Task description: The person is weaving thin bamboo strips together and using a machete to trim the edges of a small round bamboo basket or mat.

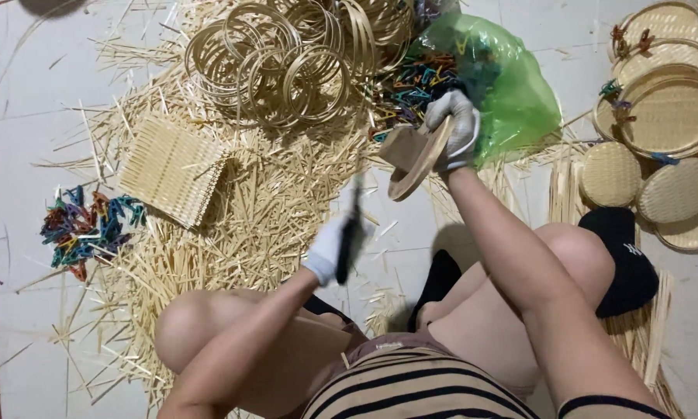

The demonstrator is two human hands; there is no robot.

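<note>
The right hand [456,128], in a white glove, is closed around the rim of a small round tray [415,159], fingers curled over the upper edge and the tray tipped on edge so its hoop faces the camera. The left hand [332,247], also gloved, is shut in a fist round the handle of a dark tool [349,233] (a knife or the like; it is blurred and I cannot tell which), which points up toward the tray but stands clear of it, below and to the left. Just above and behind the right hand lies a green bag [512,85] with a heap of coloured clips [411,85] spilling from its mouth. Above the left hand and further off is a pile of bamboo hoops [287,62], overlapping one another on a wide litter of strips [248,202]. To the left of the left hand, on those strips, lies a square woven mat [171,169] with loose ends bristling along its edges, and further left again, on the pale floor [31,116], a second small heap of clips [85,229]. Well to the right of the right hand sit finished trays [667,112], stacked and overlapping, some with clips pinched on their rims. The person's bare knees flank the hands below, and a black-socked foot [624,256] rests under the right forearm, near the trays.
</note>
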